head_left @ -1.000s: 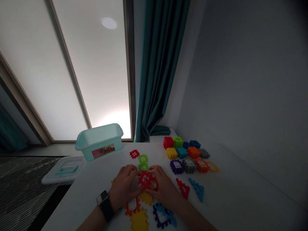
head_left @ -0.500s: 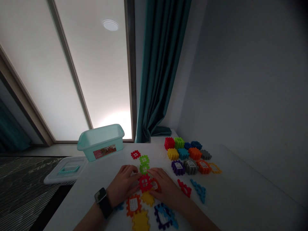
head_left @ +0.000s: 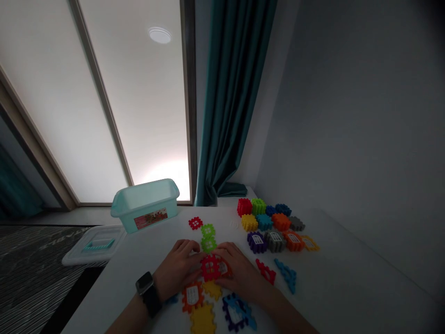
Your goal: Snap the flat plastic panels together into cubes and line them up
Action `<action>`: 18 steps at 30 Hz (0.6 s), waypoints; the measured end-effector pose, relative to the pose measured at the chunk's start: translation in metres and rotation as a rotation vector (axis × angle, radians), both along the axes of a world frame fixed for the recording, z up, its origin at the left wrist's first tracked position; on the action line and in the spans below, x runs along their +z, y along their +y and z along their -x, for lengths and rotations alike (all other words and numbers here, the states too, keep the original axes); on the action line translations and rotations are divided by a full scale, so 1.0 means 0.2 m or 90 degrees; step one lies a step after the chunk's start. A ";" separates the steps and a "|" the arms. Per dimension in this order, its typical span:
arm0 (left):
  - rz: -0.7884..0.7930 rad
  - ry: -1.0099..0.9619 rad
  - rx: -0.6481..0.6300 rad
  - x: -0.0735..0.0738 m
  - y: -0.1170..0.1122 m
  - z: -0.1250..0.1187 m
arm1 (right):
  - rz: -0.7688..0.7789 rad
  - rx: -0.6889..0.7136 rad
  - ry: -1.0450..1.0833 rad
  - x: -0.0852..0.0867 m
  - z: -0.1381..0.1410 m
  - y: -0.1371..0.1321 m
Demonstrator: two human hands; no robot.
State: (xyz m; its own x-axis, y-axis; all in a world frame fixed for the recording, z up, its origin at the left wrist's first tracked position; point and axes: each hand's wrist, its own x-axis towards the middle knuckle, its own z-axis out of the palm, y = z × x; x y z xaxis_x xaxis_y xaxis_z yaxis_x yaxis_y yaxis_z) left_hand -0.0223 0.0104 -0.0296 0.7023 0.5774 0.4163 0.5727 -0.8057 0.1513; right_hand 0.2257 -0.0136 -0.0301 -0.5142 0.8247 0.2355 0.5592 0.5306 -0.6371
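My left hand (head_left: 179,268), with a black watch on its wrist, has its fingertips at the left edge of a red window panel (head_left: 210,267) with notched edges. My right hand (head_left: 238,269) curls round an orange window panel (head_left: 224,267), partly hidden by the fingers and pressed against the red one. Two joined green panels (head_left: 208,236) lie just beyond the fingertips. Nearer me are a yellow panel (head_left: 212,290), an orange-framed window panel (head_left: 192,296) and a larger yellow panel (head_left: 202,319). A purple window panel (head_left: 231,315) has a blue piece (head_left: 245,311) across it.
A mint-green bin (head_left: 153,208) stands at the back left, its clear lid (head_left: 93,243) beside it. Stacks of coloured panels (head_left: 266,222) occupy the back right. Red (head_left: 266,272) and blue triangular pieces (head_left: 287,276) lie right of my hands; a small red panel (head_left: 195,223) lies farther back.
The red panel has shifted very slightly right and toward me, covering more of the orange panel. Both hands keep nearly the same place.
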 end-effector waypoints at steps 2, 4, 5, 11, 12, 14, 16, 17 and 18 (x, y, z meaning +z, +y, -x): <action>-0.001 -0.021 0.008 0.00 0.00 0.00 | -0.001 -0.011 0.009 0.00 0.00 0.00; -0.006 -0.049 0.025 -0.01 0.00 0.00 | -0.005 -0.026 0.017 0.00 0.00 0.00; -0.008 -0.065 0.035 -0.01 0.00 0.00 | -0.008 -0.036 0.022 0.00 0.00 0.00; 0.029 -0.102 0.043 -0.01 -0.01 0.00 | -0.015 -0.069 0.062 0.00 0.01 0.01; 0.034 -0.100 0.047 -0.01 -0.01 -0.01 | -0.013 -0.069 0.064 0.00 0.01 0.01; 0.032 -0.098 0.053 -0.01 -0.01 -0.02 | -0.006 -0.070 0.062 0.01 0.02 0.00; 0.019 -0.093 0.055 0.00 -0.01 -0.03 | 0.003 -0.066 0.055 0.02 0.03 -0.01; 0.013 -0.090 0.057 0.01 -0.01 -0.03 | 0.005 -0.066 0.052 0.02 0.03 -0.01; 0.005 -0.088 0.058 0.02 -0.02 -0.03 | 0.004 -0.066 0.047 0.02 0.03 -0.01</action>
